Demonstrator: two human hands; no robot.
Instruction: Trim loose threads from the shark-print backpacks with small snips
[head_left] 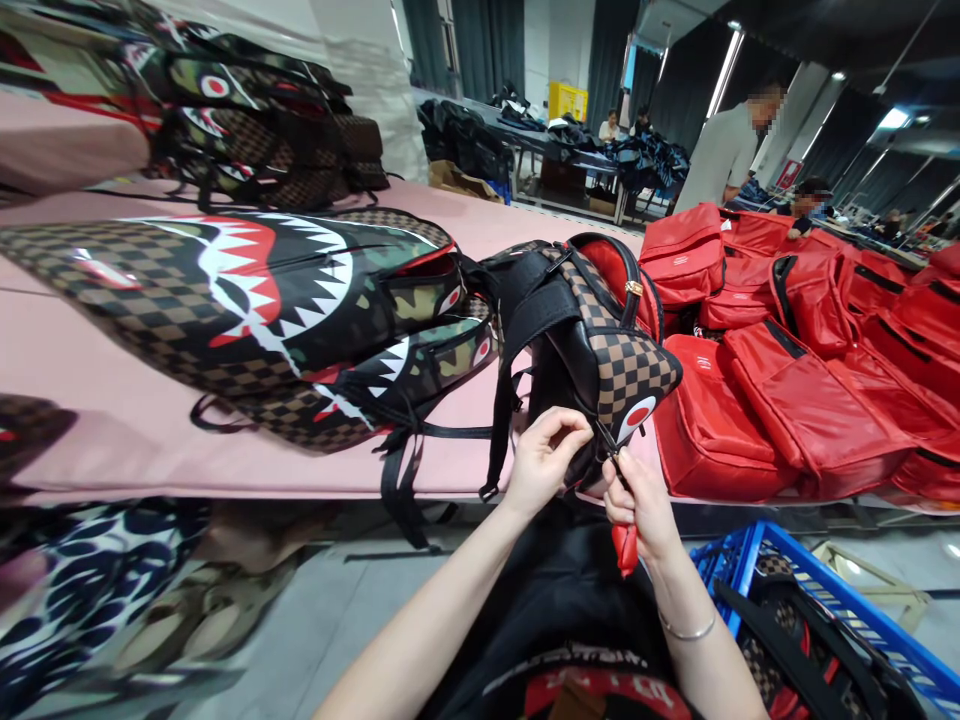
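Note:
A brown checkered backpack [600,330] with black straps and a red lining lies on its side at the edge of the pink table [97,420]. My left hand [544,460] is closed in a pinch on the lower corner of this backpack, by a black strap. My right hand [637,505] is closed round a red-handled tool [625,548] whose tip touches the same corner. A thin bracelet sits on my right wrist.
Two shark-mouth backpacks [285,300] lie to the left on the table, more are stacked at the back left. Red bags [787,400] are piled to the right. A blue crate [825,600] with bags stands at lower right. People work at far tables.

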